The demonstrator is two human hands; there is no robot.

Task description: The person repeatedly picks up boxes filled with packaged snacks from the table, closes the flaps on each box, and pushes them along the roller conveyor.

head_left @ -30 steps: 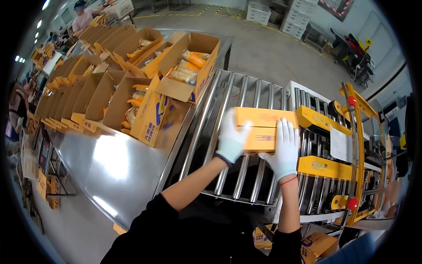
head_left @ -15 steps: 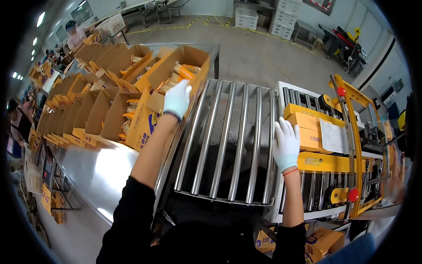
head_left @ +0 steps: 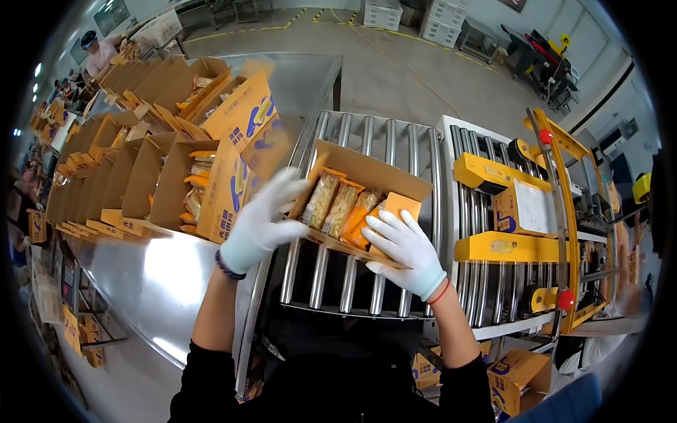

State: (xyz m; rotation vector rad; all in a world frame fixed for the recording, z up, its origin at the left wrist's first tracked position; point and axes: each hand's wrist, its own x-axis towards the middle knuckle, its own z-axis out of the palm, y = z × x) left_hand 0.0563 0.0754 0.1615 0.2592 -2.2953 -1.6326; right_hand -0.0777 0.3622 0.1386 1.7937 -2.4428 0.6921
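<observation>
An open cardboard box (head_left: 412, 185) sits at a slant on the roller conveyor (head_left: 290, 271) in front of me. Several snack packs in orange and clear wrappers (head_left: 343, 206) lie side by side inside it. My right hand (head_left: 403, 255), in a white glove, has its fingers spread flat over the inner flap (head_left: 403, 205) at the box's right end. At the left end is my gloved left hand (head_left: 262, 220), slightly blurred, its fingers apart and the tips close to the box's edge.
Rows of open cartons (head_left: 151, 185) with more packs stand on the metal table (head_left: 162, 271) at left. To the right, a taped-over carton (head_left: 518, 208) sits between yellow guides (head_left: 513, 247) of a machine with red knobs. A person (head_left: 100, 55) works far left.
The box of packs has come from the table onto the rollers. My right hand has left the machine's edge for the box's flap. The carton between the guides has moved right.
</observation>
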